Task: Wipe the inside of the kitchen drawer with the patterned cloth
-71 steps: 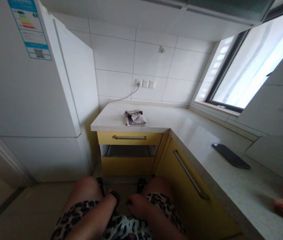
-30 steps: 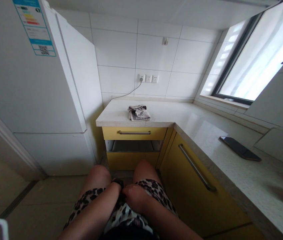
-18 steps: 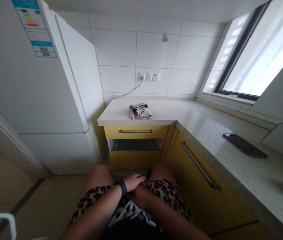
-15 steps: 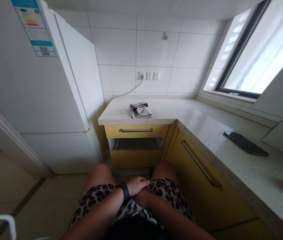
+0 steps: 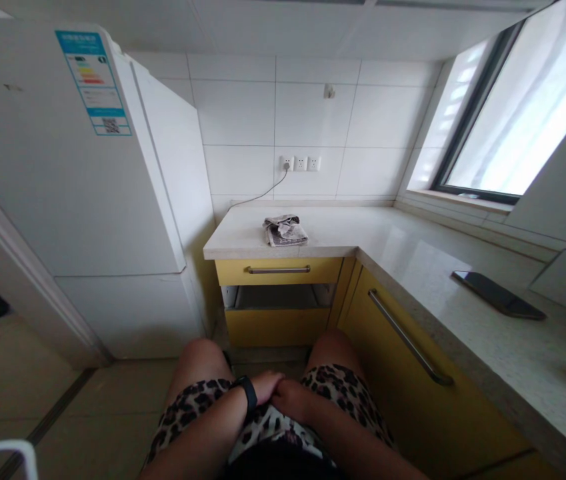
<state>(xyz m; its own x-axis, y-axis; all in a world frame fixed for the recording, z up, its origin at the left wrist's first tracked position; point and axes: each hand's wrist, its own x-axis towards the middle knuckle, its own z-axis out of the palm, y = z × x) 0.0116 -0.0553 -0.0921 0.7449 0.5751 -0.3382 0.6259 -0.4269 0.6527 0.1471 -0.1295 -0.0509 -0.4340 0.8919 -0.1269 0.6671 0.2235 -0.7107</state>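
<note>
My left hand [image 5: 266, 387], with a dark band on its wrist, rests in my lap against my right hand [image 5: 291, 400]. Both hands are closed and meet at the fingers, with no object showing in either. Parts of the fingers are hidden where they touch. Beneath them is leopard-print clothing [image 5: 343, 393] over my thighs. Ahead, a folded patterned cloth [image 5: 285, 231] lies on the pale counter [image 5: 333, 230]. A dark phone [image 5: 497, 295] lies flat on the counter's right arm, apart from both hands.
A white fridge [image 5: 127, 200] stands at left. Below the counter are a yellow drawer [image 5: 233, 272], an open gap under it, and a yellow cabinet door with a long handle [image 5: 407, 337]. Wall sockets [image 5: 300, 163] hold a plugged-in cord. A window [image 5: 517, 127] is at right.
My left hand has drawn back slightly from over my right hand, so the two now meet side by side. The view has tilted up a little; cloth and phone stay put.
</note>
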